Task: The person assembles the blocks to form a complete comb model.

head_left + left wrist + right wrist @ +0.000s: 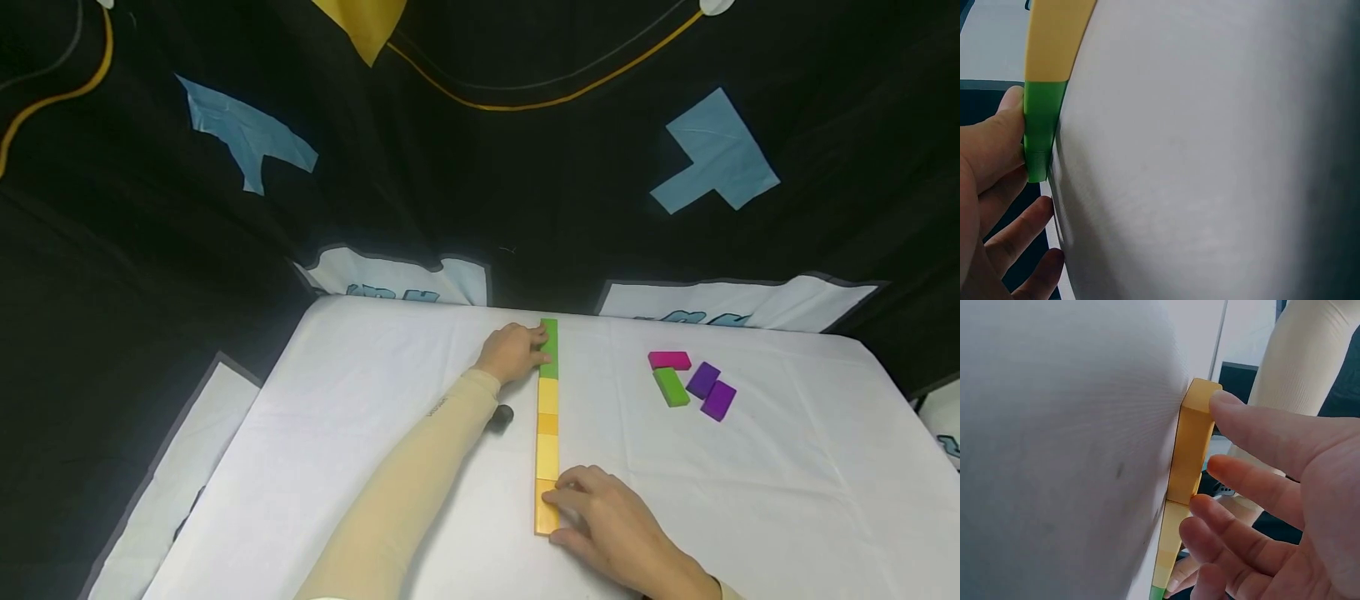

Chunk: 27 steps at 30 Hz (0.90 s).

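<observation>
A straight row of blocks [547, 425] lies on the white table [360, 433], running away from me. Its far end is green [549, 346], its middle yellow and orange, and its near end orange [545, 512]. My left hand [537, 348] rests against the left side of the green end block [1041, 125], with relaxed fingers touching it. My right hand [561, 510] touches the near orange block [1192, 450] from the right, its straight fingertips [1225, 400] on the block's side and end. Neither hand lifts a block.
Four loose blocks lie to the right of the row: pink [669, 360], green [671, 387] and two purple [711, 390]. A black printed cloth [480, 167] hangs behind and around the table. The table's far edge runs just past the green block.
</observation>
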Available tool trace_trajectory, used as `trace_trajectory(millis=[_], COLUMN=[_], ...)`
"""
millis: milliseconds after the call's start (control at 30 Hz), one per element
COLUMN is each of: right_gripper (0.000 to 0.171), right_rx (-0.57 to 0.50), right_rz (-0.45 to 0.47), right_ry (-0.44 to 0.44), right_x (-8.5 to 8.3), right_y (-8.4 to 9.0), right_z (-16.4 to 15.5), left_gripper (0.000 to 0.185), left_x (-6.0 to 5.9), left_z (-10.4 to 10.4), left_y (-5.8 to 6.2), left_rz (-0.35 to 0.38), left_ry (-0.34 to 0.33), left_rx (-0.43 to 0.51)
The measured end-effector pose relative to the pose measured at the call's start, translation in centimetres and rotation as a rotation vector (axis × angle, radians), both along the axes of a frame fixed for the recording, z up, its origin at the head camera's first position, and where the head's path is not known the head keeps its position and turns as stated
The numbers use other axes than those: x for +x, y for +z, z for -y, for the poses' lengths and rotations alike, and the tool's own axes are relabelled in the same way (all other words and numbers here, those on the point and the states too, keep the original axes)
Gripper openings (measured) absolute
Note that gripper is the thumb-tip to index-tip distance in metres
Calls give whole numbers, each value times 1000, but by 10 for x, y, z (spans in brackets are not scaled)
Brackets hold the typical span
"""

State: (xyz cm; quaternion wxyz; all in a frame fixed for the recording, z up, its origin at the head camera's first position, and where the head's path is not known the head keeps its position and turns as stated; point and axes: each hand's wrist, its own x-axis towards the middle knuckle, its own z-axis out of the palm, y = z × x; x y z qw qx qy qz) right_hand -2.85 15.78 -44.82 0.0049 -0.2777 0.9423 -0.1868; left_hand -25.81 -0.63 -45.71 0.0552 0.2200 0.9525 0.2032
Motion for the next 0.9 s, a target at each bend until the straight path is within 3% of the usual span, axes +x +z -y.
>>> trace_trajectory(millis=[167,433,900], right_gripper=[39,37,38], right_rx=[-34,-130,-243], right_rz=[35,-16,-192], right_ry=[-71,-242,-286], right_x=[-3,-19,-47], right_y=[5,16,22], right_z=[-4,-26,-71], left_gripper=[48,49,49], left_x=[0,1,1], left_z=[1,1,1], left_y=[0,1,1], left_rz=[5,20,13], left_ry=[7,10,0], left_rx=[14,7,4])
